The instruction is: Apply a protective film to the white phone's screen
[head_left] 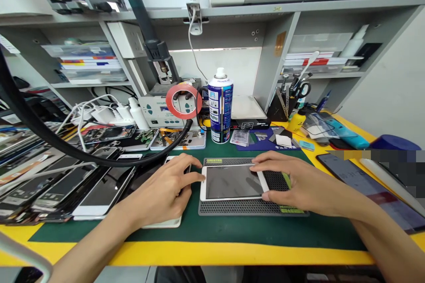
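Stacked phones [105, 191] and circuit boards [146, 138] mark a workshop.

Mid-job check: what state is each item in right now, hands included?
White phone: flat, face up, screen dark
Left hand: fingers curled, at phone's left end
Right hand: gripping phone's right end
Gray mat: flat under phone
Spray can: upright
Scissors: handles up in holder

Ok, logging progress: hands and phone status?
Left hand, right hand at opposite ends of white smartphone. Screen up, over honeycomb mat. Right fingertips overlap screen corner.

spray can [221, 110] | "MECHANIC" near top | other print: too small to read
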The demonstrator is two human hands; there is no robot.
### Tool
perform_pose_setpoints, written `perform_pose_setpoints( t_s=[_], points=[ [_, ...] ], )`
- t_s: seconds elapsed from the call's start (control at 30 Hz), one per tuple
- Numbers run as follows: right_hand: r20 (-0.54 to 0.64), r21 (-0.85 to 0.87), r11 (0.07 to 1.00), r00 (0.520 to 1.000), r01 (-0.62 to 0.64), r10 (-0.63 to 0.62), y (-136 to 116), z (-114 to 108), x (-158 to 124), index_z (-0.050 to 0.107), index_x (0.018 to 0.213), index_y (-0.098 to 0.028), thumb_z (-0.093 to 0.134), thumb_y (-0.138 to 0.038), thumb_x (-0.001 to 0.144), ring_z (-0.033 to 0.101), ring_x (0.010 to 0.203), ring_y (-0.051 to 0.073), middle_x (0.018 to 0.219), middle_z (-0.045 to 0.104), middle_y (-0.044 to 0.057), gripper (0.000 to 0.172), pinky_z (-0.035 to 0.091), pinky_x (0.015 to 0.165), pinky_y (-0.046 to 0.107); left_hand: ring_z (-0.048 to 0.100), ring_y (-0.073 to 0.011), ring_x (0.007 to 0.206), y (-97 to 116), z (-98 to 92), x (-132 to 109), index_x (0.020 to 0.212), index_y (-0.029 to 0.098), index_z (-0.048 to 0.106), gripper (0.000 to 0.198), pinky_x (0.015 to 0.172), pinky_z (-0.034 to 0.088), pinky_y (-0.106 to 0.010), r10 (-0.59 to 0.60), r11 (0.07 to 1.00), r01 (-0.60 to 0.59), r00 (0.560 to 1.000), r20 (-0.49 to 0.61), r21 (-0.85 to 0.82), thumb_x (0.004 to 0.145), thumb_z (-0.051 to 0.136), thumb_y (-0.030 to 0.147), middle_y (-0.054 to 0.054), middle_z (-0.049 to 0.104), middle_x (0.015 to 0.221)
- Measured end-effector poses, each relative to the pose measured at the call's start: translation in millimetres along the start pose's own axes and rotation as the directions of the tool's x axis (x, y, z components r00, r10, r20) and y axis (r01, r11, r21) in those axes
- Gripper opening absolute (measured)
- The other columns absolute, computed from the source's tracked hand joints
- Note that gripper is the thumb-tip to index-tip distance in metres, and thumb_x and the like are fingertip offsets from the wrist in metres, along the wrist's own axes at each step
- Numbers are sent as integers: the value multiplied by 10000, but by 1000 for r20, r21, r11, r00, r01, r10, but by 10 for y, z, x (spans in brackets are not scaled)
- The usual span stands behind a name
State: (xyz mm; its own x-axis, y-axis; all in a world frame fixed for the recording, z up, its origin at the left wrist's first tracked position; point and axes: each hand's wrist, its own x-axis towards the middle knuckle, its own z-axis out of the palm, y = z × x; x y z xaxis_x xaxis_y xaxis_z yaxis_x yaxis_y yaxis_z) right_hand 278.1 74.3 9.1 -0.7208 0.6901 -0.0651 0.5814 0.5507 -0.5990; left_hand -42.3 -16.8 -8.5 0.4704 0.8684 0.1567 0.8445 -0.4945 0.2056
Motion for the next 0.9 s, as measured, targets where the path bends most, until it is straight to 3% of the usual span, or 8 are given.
perform_pose_setpoints(
  t_s=[0.27,0.9],
  points=[
    [-2,-18,1000,1000,7,-7,14,5,5,638,1282,-353,654,-583,832,606,1119,277,1437,497,34,505,510,869,340,553,-267,1169,17,-17,32,1186,291,676,456,972,490,-407,-5,1000,5,1000,6,22,860,429,87,-81,539,1290],
    [36,-42,999,999,7,-5,15,2,5,604,1312,-354,640,-592,847,587,1162,270,1453,480,20,523,513,863,328,504,-261,1268,10,7,52,1215,287,666,485,1030,463,-396,11,999,-12,1000,17,45,872,413,56,-68,494,1395]
  ],
)
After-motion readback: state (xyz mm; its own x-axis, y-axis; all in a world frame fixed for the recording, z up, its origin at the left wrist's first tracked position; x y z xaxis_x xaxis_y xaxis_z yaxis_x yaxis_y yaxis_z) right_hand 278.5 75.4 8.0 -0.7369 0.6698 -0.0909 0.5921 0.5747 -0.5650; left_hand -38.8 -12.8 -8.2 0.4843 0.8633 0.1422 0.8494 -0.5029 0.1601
